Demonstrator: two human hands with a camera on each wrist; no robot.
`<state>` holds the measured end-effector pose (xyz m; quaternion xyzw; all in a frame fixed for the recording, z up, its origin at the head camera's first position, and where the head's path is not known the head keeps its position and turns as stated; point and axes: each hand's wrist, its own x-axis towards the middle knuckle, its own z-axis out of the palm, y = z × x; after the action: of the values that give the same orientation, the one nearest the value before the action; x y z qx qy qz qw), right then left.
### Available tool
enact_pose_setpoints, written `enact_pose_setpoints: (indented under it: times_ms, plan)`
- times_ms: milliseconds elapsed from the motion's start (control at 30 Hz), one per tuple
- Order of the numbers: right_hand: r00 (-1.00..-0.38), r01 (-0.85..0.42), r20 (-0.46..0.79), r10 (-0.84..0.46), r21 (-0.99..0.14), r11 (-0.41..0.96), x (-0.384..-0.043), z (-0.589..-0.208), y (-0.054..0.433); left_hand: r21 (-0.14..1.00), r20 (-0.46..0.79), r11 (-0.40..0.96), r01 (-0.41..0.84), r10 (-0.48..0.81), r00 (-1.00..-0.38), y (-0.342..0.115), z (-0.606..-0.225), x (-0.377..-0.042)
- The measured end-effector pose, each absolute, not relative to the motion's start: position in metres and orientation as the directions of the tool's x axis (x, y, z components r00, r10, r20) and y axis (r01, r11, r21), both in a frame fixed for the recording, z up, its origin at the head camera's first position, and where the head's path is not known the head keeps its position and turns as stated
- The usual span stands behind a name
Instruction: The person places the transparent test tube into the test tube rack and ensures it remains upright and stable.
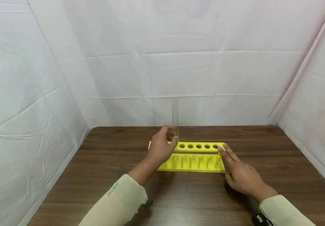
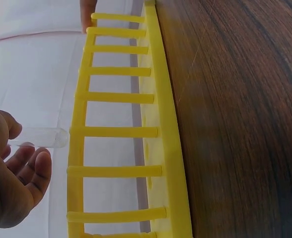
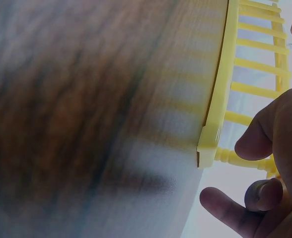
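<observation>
My left hand (image 1: 162, 146) pinches tube (image 1: 175, 114) above rack (image 1: 194, 146), 11 o'clock | right hand (image 1: 240, 174), outstretched, touches 3 o'clock end | tube not yet seated; five holes (image 1: 198, 146) unfilled

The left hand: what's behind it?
In the head view, behind the left hand is part of the yellow rack, its upper left corner peeking out. The hand covers most of the bar there, hiding any holes.

Wearing a cream left sleeve (image 1: 114, 204) and a matching right sleeve (image 1: 284, 210), both long. Bearing dark lettering (image 1: 112, 189) near the left one's end, too small to read surely. Showing a black device (image 1: 261, 220) with a yellow-green patch (image 1: 259, 218) under the right sleeve, a dark lump (image 1: 148, 202) under the left.
</observation>
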<state>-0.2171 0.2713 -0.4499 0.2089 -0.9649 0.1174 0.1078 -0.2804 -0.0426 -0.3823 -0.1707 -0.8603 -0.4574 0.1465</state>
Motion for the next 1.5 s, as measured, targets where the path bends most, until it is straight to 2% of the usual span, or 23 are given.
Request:
enact_pose_setpoints:
  times_ms: [1500]
  plan:
    - [-0.888, -0.430, 0.264, -0.377, -0.180, 0.885, -0.217, -0.451, 0.271, 0.762, 0.373, 0.497, 0.415, 0.188, -0.909, -0.030, -0.388, -0.281]
